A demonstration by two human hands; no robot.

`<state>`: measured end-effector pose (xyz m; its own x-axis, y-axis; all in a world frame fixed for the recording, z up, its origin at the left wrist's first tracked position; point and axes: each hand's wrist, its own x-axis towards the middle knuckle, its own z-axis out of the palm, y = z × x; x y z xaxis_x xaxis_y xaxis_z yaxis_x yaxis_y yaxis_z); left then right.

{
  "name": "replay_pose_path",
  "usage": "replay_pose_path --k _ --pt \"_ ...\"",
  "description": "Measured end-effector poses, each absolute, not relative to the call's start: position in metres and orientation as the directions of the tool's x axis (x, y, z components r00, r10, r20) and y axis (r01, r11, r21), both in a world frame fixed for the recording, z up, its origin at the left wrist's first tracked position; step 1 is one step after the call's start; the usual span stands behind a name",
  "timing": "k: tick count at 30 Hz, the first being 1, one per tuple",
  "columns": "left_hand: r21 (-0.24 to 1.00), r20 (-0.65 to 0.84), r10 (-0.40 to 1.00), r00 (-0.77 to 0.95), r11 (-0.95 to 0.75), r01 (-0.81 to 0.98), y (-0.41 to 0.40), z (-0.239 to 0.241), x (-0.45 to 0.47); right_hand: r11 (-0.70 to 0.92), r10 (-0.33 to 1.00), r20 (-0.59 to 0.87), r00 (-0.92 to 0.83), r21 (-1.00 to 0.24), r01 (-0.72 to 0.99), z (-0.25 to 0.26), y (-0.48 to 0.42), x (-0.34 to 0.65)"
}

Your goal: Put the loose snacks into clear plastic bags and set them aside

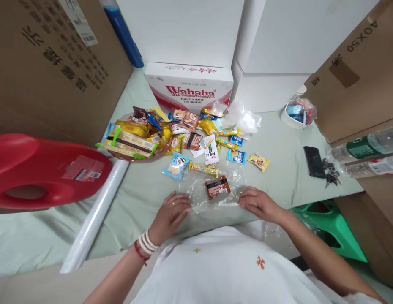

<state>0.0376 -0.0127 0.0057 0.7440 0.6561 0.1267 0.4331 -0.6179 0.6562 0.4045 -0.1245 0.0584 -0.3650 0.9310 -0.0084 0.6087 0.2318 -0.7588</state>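
Observation:
A piece of clear plastic film (196,195) lies spread at the front edge of the covered table; whether it is a bag or a loose sheet I cannot tell. A brown snack packet (218,188) rests on its middle. My left hand (171,214) holds the film's near left edge, fingers pressed together. At the near right edge, my right hand (259,204) grips the film between thumb and fingers. Just beyond are a yellow stick-shaped packet (203,169), a light-blue snack packet (176,166) and a white packet (211,149).
A plate (133,157) heaped with snacks stands left of several loose packets. A clear plastic roll (93,219) and red jug (53,171) lie left. A Wahaha box (190,86) stands behind. Phone (313,161), keys (332,175), bottles (364,145) and a green stool (332,228) are right.

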Motion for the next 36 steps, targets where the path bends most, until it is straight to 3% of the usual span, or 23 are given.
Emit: replay_pose_path --k 4,7,10,15,16,18,20,23,26,28,31,36 --pt "0.728 0.109 0.761 0.639 -0.499 0.47 0.021 0.016 0.052 0.17 0.938 -0.072 -0.338 -0.755 0.633 0.075 -0.081 0.412" --pt "0.641 0.11 0.856 0.505 -0.45 0.622 0.041 0.01 0.063 0.13 0.958 -0.089 -0.274 -0.715 0.687 0.061 -0.054 0.413" --pt "0.523 0.203 0.915 0.35 -0.403 0.751 0.047 0.006 0.064 0.059 0.969 -0.142 -0.201 -0.66 0.749 0.041 -0.039 0.413" --pt "0.383 0.587 0.798 0.137 -0.423 0.821 0.01 0.041 0.046 0.044 0.964 -0.2 -0.177 -0.535 0.844 0.049 -0.038 0.417" --pt "0.352 0.658 0.741 0.135 -0.461 0.815 -0.001 0.05 0.045 0.068 0.971 -0.165 -0.171 -0.496 0.865 0.057 -0.036 0.417" --pt "0.283 0.694 0.652 0.304 -0.637 0.717 -0.02 0.062 0.051 0.139 0.98 -0.071 -0.188 -0.434 0.89 0.071 -0.027 0.414" --pt "0.235 0.609 0.552 0.57 -0.812 0.535 -0.031 0.064 0.068 0.216 0.968 -0.028 -0.249 -0.406 0.888 0.077 -0.011 0.405" --pt "0.24 0.359 0.485 0.797 -0.874 0.423 -0.03 0.051 0.105 0.272 0.937 -0.103 -0.334 -0.388 0.881 0.071 0.015 0.381" --pt "0.285 0.139 0.555 0.82 -0.816 0.504 -0.02 0.035 0.134 0.21 0.937 -0.204 -0.285 -0.326 0.922 0.058 0.033 0.359" --pt "0.306 0.083 0.592 0.801 -0.78 0.545 -0.013 0.029 0.142 0.136 0.946 -0.245 -0.214 -0.299 0.944 0.052 0.04 0.353" --pt "0.324 0.078 0.612 0.787 -0.762 0.561 -0.007 0.025 0.144 0.103 0.937 -0.275 -0.214 -0.368 0.924 0.049 0.046 0.354" --pt "0.343 0.118 0.62 0.776 -0.759 0.554 -0.006 0.022 0.145 0.252 0.89 -0.205 -0.407 -0.522 0.815 0.058 0.047 0.364"
